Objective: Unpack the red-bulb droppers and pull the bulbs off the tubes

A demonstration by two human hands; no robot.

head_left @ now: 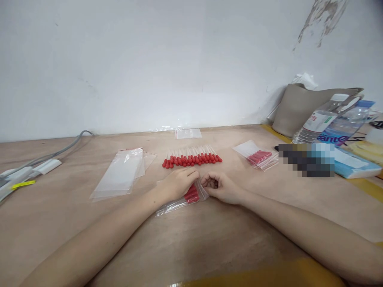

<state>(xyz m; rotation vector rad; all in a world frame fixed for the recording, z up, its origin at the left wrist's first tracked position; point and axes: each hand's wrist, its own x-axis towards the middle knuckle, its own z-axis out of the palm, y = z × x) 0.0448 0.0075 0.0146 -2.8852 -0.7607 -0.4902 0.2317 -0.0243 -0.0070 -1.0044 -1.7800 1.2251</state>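
A clear zip bag (174, 205) with red-tipped sticks (192, 193) inside lies on the table below my hands. My left hand (181, 181) rests over its upper edge, fingers closed on the plastic. At the bag's right end, my right hand (223, 187) has its fingers curled, thumb and forefinger pinching the plastic edge. Just beyond my hands lies a row of loose white sticks with red bulb-shaped tips (191, 159). Flat zip bags (119, 173) are stacked to the left. On the right, more filled zip bags (259, 157) show red tips inside.
Another flat bag (188, 133) lies by the wall. At the right stand a grey bin (295, 111), water bottles (318, 121) and a blue packet (356, 161), beside a pixelated patch. A grey cable (64, 148) and white plugs (44, 167) lie at the left.
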